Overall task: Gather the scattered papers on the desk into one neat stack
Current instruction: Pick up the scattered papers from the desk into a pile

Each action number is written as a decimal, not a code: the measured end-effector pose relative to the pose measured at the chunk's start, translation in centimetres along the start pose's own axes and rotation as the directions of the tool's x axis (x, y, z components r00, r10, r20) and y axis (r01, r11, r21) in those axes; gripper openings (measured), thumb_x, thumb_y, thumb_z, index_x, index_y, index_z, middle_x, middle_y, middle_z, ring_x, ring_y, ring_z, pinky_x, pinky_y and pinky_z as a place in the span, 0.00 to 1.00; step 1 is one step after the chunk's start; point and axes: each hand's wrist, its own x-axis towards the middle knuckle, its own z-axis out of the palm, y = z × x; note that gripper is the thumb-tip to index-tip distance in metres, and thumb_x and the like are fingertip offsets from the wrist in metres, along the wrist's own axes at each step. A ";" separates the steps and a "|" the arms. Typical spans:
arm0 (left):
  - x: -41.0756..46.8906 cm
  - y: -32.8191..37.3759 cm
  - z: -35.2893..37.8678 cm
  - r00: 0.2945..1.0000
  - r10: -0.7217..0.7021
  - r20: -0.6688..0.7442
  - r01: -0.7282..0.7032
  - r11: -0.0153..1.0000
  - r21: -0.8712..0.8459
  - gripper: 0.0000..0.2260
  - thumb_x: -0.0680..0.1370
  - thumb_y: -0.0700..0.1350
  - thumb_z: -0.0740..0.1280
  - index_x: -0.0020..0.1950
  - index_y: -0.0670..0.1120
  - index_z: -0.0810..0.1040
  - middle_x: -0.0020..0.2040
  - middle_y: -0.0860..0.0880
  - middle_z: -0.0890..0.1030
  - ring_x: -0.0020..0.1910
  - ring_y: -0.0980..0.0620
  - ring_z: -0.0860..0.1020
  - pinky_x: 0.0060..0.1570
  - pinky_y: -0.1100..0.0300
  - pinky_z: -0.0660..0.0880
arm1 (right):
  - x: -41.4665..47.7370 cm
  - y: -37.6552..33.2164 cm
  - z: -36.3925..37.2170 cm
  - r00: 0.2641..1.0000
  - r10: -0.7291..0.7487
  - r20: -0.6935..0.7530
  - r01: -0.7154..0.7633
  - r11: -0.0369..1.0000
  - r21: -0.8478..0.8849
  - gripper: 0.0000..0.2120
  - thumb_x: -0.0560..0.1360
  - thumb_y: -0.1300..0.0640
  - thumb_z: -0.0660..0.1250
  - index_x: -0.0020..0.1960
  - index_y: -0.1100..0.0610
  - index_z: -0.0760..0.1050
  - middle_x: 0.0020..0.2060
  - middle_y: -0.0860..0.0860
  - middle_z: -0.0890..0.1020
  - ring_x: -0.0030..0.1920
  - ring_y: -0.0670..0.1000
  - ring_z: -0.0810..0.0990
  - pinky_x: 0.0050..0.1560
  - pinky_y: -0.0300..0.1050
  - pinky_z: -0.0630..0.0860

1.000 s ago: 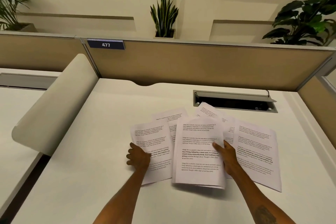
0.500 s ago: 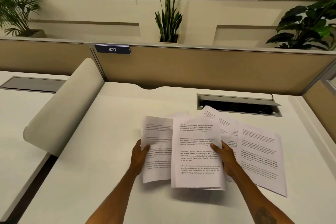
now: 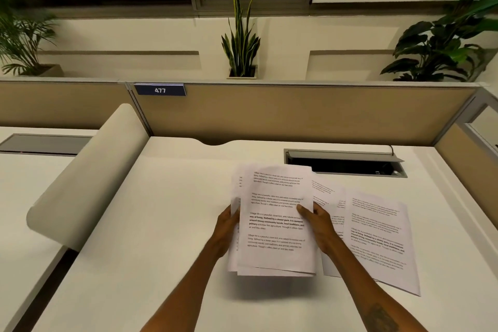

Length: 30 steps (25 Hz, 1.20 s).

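A bundle of printed white sheets (image 3: pixel 275 221) is lifted off the white desk (image 3: pixel 161 224), its shadow lying beneath it. My left hand (image 3: pixel 227 226) grips the bundle's left edge, fingers hidden behind the paper. My right hand (image 3: pixel 316 224) grips the right edge, thumb on the top sheet. The sheets in the bundle are slightly offset at the left and bottom. To the right, a large printed sheet (image 3: pixel 377 240) lies flat on the desk, and further sheets (image 3: pixel 327 197) lie partly under it and behind my right hand.
An open cable tray (image 3: pixel 345 163) is sunk into the desk behind the papers. A tan partition (image 3: pixel 296 113) with a "477" label (image 3: pixel 160 90) closes the back. A curved cream divider (image 3: pixel 89 178) borders the left side. Plants stand behind the partition.
My left hand carried its sheet to the right and joined it with the sheets in my right hand. Both hands now hold one lifted bundle. The camera tilted up slightly.
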 end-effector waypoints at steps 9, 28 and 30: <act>1.6 -1.3 2.6 0.998 0.055 0.028 -0.059 0.987 0.146 0.17 0.82 0.45 0.67 0.70 0.43 0.74 0.64 0.41 0.83 0.58 0.42 0.85 0.58 0.45 0.83 | -0.1 0.8 0.4 0.990 0.017 -0.136 -0.012 0.999 0.034 0.18 0.78 0.62 0.68 0.68 0.59 0.75 0.59 0.56 0.84 0.56 0.59 0.84 0.58 0.59 0.82; 5.2 -1.7 -5.8 0.987 0.107 -0.119 -0.083 0.979 0.187 0.14 0.82 0.40 0.67 0.68 0.40 0.76 0.59 0.42 0.85 0.51 0.47 0.86 0.49 0.54 0.85 | 4.9 3.0 0.4 0.758 0.046 -0.651 -0.507 0.670 -0.543 0.40 0.77 0.55 0.71 0.79 0.66 0.52 0.75 0.65 0.60 0.74 0.66 0.61 0.73 0.63 0.63; 5.5 -1.5 -6.9 0.986 0.095 -0.136 -0.069 0.981 0.182 0.14 0.82 0.39 0.67 0.68 0.40 0.76 0.59 0.41 0.85 0.53 0.44 0.86 0.53 0.48 0.84 | 5.4 3.2 0.8 0.751 0.026 -0.660 -0.520 0.640 -0.566 0.39 0.77 0.59 0.71 0.79 0.65 0.51 0.75 0.66 0.61 0.72 0.67 0.63 0.72 0.63 0.66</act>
